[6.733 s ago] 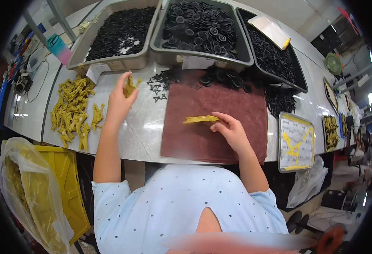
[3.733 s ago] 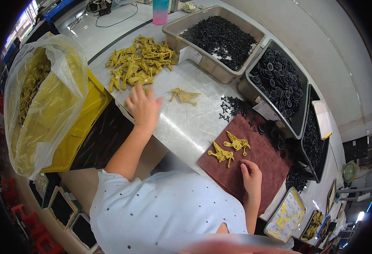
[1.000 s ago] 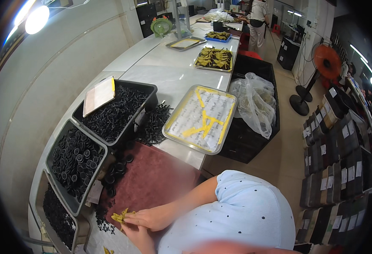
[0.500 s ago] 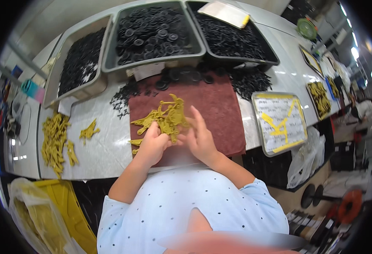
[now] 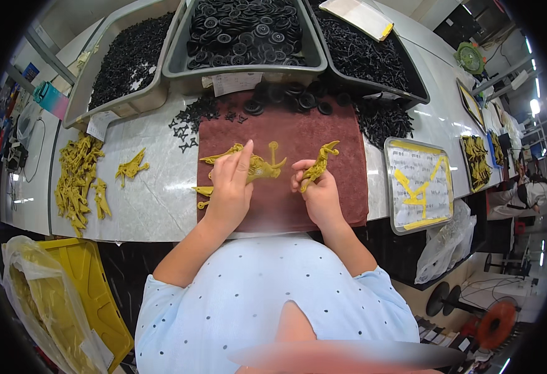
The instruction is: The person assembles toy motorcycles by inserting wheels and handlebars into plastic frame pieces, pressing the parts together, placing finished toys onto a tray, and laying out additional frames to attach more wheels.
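My right hand (image 5: 320, 194) is closed around a yellow plastic part (image 5: 318, 163) with a curved, hooked end, raised over the dark red cloth (image 5: 298, 215). To its left, my left hand (image 5: 231, 190) reaches over other yellow parts (image 5: 266, 167) on the cloth, its fingers stretched out and lying over them. Part of that group is hidden under the hand. A pointed yellow part (image 5: 204, 190) sticks out at the cloth's left edge. Black wheel-like discs (image 5: 295, 96) lie along the cloth's far edge.
Three bins stand at the back: small black pieces (image 5: 130, 62), black discs (image 5: 242, 37), and more black pieces (image 5: 364, 56). A yellow pile (image 5: 77, 181) lies at left, loose black pieces (image 5: 382, 121) at right. A yellow-taped tray (image 5: 420, 215) sits right of the cloth.
My hands have moved apart. The bunched yellow parts between them are split: one is in my right hand, others lie under my left. The view has shifted slightly.
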The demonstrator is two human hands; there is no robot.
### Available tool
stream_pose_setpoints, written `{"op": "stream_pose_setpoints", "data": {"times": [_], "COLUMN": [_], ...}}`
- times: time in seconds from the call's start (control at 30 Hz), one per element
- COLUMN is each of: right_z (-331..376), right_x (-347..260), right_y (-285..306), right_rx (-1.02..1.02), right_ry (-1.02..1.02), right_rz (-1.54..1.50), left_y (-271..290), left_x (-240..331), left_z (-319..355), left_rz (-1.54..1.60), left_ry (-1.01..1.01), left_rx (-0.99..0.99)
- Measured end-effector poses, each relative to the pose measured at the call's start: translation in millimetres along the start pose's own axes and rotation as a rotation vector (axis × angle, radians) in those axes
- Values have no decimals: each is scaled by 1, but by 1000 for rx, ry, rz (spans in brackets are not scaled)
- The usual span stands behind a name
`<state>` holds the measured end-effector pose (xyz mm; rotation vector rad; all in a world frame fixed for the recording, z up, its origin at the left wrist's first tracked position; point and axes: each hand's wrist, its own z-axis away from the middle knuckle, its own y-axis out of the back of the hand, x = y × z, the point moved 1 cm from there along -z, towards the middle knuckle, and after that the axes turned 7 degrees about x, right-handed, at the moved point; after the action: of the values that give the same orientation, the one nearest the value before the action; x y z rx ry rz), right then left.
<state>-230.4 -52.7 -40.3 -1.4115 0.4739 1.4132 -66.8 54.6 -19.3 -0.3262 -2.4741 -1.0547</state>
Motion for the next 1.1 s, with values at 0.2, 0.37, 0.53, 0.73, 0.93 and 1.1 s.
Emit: {"op": "stream_pose_setpoints", "data": {"times": [0.2, 0.37, 0.53, 0.73, 0.93, 1.1], "right_z": [0, 9, 27, 28, 22, 14], "right_x": [-3, -5, -20, -13, -11, -13], "right_y": [10, 21, 21, 29, 19, 13], "right_rx": [57, 91, 110, -64, -68, -95], "right_ry": [3, -13, 0, 436, 701, 652], "right_rz": [150, 114, 369, 1031, 1287, 1140], "left_y": [-1, -27, -78, -67, 3, 78], "left_x": [-14, -20, -38, -55, -67, -129], "left_z": [-12, -53, -59, -58, -45, 0], "left_rz": [401, 125, 52, -17, -102, -717], "left_ry": [343, 83, -28, -146, 159, 446], "left_rx": [-202, -302, -332, -120, -144, 16]}}
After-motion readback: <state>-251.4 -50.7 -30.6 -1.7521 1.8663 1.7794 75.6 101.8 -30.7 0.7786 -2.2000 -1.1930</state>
